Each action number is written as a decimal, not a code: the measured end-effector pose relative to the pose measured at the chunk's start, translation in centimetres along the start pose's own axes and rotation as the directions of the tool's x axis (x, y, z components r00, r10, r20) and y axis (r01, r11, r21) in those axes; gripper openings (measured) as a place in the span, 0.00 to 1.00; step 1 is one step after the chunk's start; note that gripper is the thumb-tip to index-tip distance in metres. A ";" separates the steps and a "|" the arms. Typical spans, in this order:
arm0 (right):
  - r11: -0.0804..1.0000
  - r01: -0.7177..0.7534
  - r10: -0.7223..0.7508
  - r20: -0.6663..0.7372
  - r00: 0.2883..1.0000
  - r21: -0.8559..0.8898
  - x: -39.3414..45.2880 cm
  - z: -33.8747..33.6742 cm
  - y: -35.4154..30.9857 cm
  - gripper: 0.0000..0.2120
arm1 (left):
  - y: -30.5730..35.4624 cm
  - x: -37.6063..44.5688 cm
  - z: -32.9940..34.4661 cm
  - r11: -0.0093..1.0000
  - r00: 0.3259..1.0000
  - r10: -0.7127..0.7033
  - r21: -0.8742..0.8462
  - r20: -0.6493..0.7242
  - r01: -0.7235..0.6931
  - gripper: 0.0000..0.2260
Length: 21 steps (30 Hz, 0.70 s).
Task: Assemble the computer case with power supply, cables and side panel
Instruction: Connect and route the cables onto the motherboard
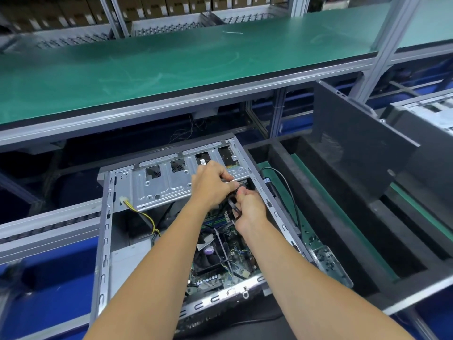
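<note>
The computer case (pixel 171 217) lies open on its side on the conveyor line, motherboard (pixel 220 256) exposed, with both hands working at its far right corner beside the drive cage (pixel 166 182). The left hand (pixel 210 185) curls its fingers around something at the cage's edge; what exactly it pinches is hidden by the knuckles. The right hand (pixel 247 212) grips a looped black cable (pixel 232 207) just below, the two hands almost touching.

The main risk looks to be a blind connection: the plug end is hidden between the hands, so it could be pressed in crooked or half seated. Pulling the loop tight against the cage's sheet-metal edge could nick the insulation or strain the connector. Slack left over the board may drop onto the CPU cooler fan (pixel 210 263), where other black wires already cross. The yellow-and-black power lead (pixel 144 214) hangs loose at the left and could get trapped once the side panel (pixel 355 148), which leans upright well apart on the right, goes on.
</note>
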State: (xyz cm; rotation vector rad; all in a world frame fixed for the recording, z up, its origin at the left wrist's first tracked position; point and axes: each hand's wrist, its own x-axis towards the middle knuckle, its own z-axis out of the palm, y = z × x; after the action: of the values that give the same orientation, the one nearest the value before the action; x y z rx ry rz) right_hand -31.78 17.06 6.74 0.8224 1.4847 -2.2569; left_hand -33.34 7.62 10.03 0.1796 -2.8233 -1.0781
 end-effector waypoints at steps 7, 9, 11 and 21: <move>0.978 -0.070 0.058 0.066 0.996 0.198 -0.2 0.0 -0.4 0.12 | 0.0 -0.1 -0.2 0.999 1.000 -0.014 -0.034 0.013 0.015 0.12; 0.973 -0.072 0.056 0.077 0.995 0.221 -0.3 0.1 -0.6 0.13 | -0.1 0.0 -0.2 0.999 1.000 -0.012 -0.038 0.023 0.013 0.12; 0.986 -0.057 0.047 0.068 0.997 0.159 -0.3 0.0 -0.5 0.13 | -0.2 0.1 -0.2 1.000 1.000 -0.010 -0.029 0.018 0.011 0.12; 0.999 -0.006 0.007 0.023 1.000 -0.036 0.2 0.1 -0.5 0.12 | -0.1 0.0 0.1 1.000 1.000 0.010 0.020 -0.003 -0.010 0.13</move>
State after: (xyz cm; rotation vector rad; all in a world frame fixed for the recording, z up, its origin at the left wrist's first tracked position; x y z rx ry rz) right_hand -32.17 17.17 6.99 0.7869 1.5059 -2.2205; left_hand -33.35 7.65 9.93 0.1689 -2.8297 -1.0476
